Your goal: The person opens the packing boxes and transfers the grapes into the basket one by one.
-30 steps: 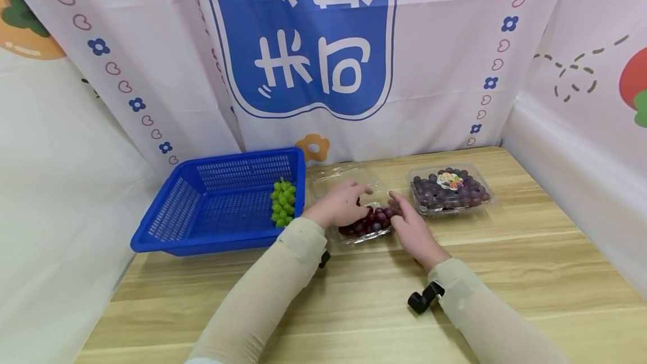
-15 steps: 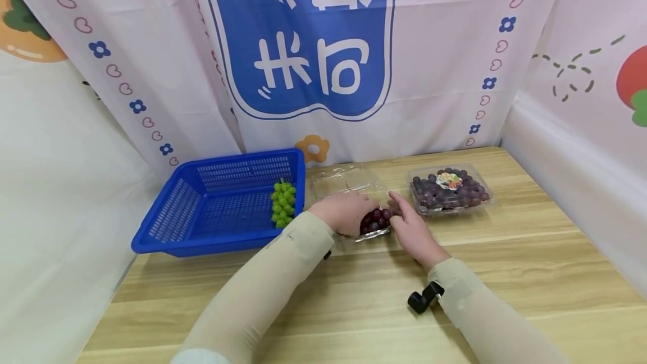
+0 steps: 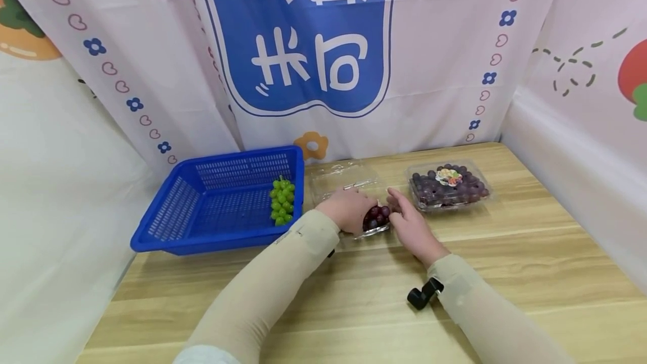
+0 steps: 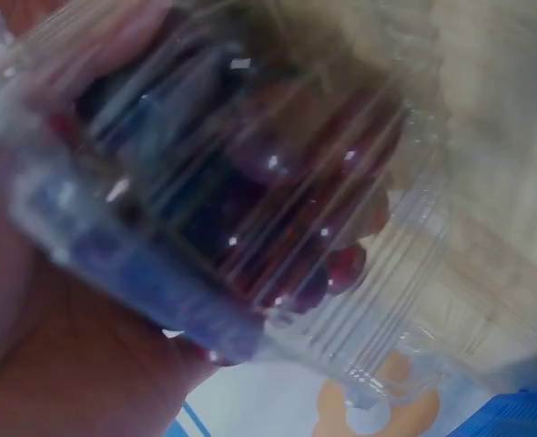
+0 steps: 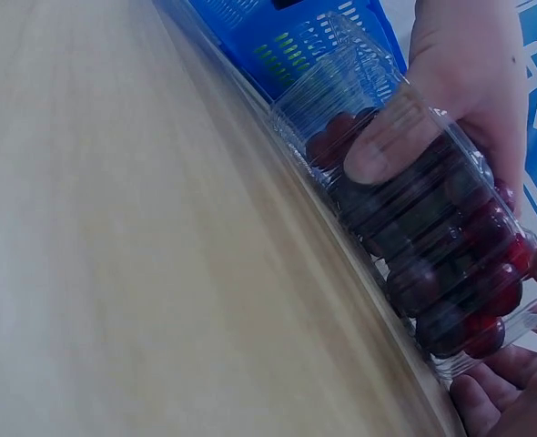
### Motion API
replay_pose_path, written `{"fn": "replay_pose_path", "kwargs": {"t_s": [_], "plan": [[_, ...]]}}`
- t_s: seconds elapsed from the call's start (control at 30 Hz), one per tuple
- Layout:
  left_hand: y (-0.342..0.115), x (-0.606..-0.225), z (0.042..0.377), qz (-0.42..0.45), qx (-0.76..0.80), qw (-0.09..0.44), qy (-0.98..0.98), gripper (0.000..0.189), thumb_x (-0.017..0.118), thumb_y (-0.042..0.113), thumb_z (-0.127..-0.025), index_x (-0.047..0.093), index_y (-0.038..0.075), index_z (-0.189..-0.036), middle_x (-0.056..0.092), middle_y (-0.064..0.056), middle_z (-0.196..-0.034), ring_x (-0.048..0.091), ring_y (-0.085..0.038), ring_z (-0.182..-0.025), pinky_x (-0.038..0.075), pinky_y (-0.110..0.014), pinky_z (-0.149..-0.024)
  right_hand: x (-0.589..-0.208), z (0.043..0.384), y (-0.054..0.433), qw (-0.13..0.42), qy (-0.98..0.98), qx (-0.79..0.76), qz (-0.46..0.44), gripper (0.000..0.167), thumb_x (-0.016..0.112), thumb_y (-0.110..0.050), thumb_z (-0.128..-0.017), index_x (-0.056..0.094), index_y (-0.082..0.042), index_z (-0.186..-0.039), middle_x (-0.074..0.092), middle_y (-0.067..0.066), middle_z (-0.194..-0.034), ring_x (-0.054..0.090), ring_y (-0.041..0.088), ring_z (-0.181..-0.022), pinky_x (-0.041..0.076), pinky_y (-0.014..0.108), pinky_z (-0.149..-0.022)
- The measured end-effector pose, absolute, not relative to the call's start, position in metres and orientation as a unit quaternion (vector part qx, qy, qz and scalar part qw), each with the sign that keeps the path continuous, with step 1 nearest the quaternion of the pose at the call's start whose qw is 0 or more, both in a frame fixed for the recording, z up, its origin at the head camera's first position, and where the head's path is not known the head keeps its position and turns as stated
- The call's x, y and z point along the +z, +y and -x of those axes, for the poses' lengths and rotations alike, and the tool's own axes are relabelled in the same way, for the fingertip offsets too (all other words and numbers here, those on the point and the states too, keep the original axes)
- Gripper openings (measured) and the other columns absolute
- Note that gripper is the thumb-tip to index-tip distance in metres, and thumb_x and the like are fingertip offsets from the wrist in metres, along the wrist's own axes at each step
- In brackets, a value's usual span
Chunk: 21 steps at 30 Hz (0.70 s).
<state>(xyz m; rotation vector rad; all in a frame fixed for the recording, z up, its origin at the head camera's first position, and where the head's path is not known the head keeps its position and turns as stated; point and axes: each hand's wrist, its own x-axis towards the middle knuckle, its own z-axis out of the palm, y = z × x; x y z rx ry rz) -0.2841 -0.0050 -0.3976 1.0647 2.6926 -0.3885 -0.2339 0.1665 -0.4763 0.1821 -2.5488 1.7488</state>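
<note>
Dark red grapes (image 3: 376,218) sit in a clear plastic clamshell box (image 3: 373,233), its lid (image 3: 336,177) folded back toward the wall. My left hand (image 3: 350,210) reaches in from the left and grips the bunch. In the right wrist view its thumb (image 5: 369,164) shows through the box wall, pressed down beside the grapes, while its other fingers are largely hidden. At the box's right end, my right hand (image 3: 415,233) holds the corner, fingertips (image 5: 476,401) against the outside. Through the ribbed plastic, the left wrist view shows the grapes (image 4: 278,182) close up and blurred.
To the left stands a blue plastic basket (image 3: 217,237) with green grapes (image 3: 282,202) along its right side. A closed clear box of dark grapes (image 3: 450,187) with a label lies at the back right. Behind the wooden table (image 3: 364,296) hangs a printed cloth (image 3: 440,44).
My left hand has gone from hovering over the grapes with spread fingers to reaching down into the box around them. The right hand stays at the box's end.
</note>
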Motion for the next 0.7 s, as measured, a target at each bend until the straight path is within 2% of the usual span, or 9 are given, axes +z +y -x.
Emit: {"fn": "replay_pose_path", "kwargs": {"t_s": [0.2, 0.37, 0.47, 0.6, 0.7], "plan": [[-0.003, -0.405, 0.287, -0.360, -0.136, 0.079, 0.919, 0.050, 0.075, 0.037, -0.082, 0.062, 0.026, -0.129, 0.068, 0.007, -0.123, 0.057, -0.020, -0.112, 0.040, -0.048, -0.096, -0.476, 0.235, 0.168, 0.023, -0.822, 0.565, -0.058, 0.064, 0.044, -0.006, -0.098, 0.028, -0.011, -0.160, 0.042, 0.018, -0.154, 0.041, 0.035, -0.140, 0.035, 0.054, -0.111], [-0.003, -0.408, 0.291, -0.361, -0.117, 0.076, 0.922, 0.042, 0.075, 0.030, -0.081, 0.064, 0.027, -0.122, 0.070, 0.006, -0.111, 0.061, -0.019, -0.104, 0.041, -0.050, -0.094, -0.477, 0.234, 0.167, 0.024, -0.822, 0.566, -0.059, 0.065, 0.044, -0.007, -0.097, 0.029, -0.012, -0.160, 0.043, 0.018, -0.153, 0.042, 0.035, -0.139, 0.037, 0.052, -0.109], [-0.005, -0.406, 0.292, -0.362, -0.095, 0.077, 0.924, 0.042, 0.073, 0.027, -0.082, 0.063, 0.027, -0.123, 0.070, 0.005, -0.109, 0.063, -0.018, -0.099, 0.046, -0.048, -0.088, -0.477, 0.234, 0.166, 0.020, -0.820, 0.569, -0.055, 0.064, 0.043, -0.008, -0.098, 0.028, -0.013, -0.160, 0.043, 0.017, -0.153, 0.041, 0.035, -0.140, 0.036, 0.053, -0.109], [-0.006, -0.399, 0.294, -0.359, -0.069, 0.070, 0.928, 0.038, 0.072, 0.027, -0.084, 0.063, 0.027, -0.121, 0.069, 0.006, -0.107, 0.063, -0.015, -0.093, 0.052, -0.042, -0.075, -0.475, 0.232, 0.167, 0.020, -0.819, 0.572, -0.044, 0.062, 0.043, -0.011, -0.100, 0.029, -0.015, -0.160, 0.042, 0.016, -0.156, 0.037, 0.035, -0.143, 0.027, 0.055, -0.115], [-0.008, -0.392, 0.295, -0.355, -0.052, 0.062, 0.931, 0.037, 0.073, 0.029, -0.084, 0.062, 0.025, -0.119, 0.068, 0.007, -0.106, 0.064, -0.015, -0.092, 0.052, -0.042, -0.076, -0.474, 0.231, 0.168, 0.021, -0.817, 0.574, -0.045, 0.059, 0.041, -0.015, -0.103, 0.029, -0.017, -0.161, 0.038, 0.015, -0.158, 0.032, 0.035, -0.146, 0.020, 0.054, -0.119]]}}
